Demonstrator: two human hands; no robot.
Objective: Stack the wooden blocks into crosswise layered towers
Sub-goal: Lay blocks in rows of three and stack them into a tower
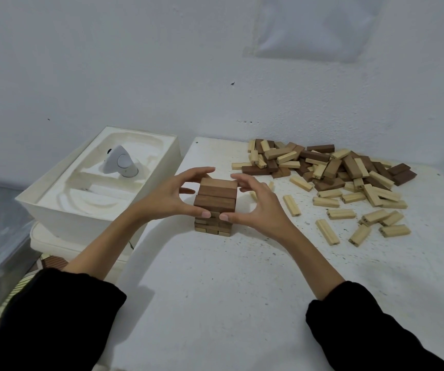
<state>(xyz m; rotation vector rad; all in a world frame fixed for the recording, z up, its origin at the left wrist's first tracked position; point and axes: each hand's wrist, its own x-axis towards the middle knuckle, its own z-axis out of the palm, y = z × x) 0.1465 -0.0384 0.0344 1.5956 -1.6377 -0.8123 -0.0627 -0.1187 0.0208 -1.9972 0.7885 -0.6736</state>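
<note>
A white speckled table [215,277] fills the lower part of the view, set against a white wall [135,62], with an open white box [63,207] just beside its left edge; a pale grey device [120,163] sits in the box's moulded insert. Toward the table's far right lies a loose pile of wooden blocks [330,170], dark brown and pale ones mixed, thinning into scattered pale blocks nearer the front. The block tower [214,207] stands near the table's middle, directly between the 2 hands and well apart from the pile. Its top layer shows 3 dark blocks side by side, running left to right, and the layers below show block ends and sides in alternation, with pale blocks at the base. Both forearms reach in from the lower corners in black sleeves [55,317], pushed up from the wrists. The left hand [167,195] cups the tower's left side, fingers curved to the far top edge and thumb tip pressed on the near face under the top layer. The right hand [258,204] mirrors it on the right side, thumb tip nearly meeting the other thumb, fingers curled at the far upper corner. Both hands bracket the tower, neither closing into a fist.
</note>
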